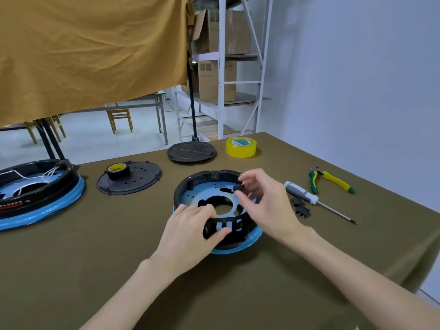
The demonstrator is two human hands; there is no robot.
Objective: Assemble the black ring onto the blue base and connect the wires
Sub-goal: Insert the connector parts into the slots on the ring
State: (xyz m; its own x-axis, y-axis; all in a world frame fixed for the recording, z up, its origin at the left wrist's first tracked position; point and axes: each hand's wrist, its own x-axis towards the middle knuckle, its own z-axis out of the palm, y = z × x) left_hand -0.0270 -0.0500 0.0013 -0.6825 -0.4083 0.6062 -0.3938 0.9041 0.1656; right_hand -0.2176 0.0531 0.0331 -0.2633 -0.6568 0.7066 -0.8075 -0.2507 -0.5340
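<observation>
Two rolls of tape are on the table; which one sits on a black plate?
The smaller black roll with the yellow core, on the perforated black round plate. The translucent yellow tape roll lies directly on the olive tablecloth.

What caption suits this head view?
Left hand steadies the black ring while right hand pinches a small black part.

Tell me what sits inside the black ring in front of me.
Inside the black ring lies the blue base plate with slots and a central hole. The right hand pinches a small black part there; both hands cover the near side.
</observation>
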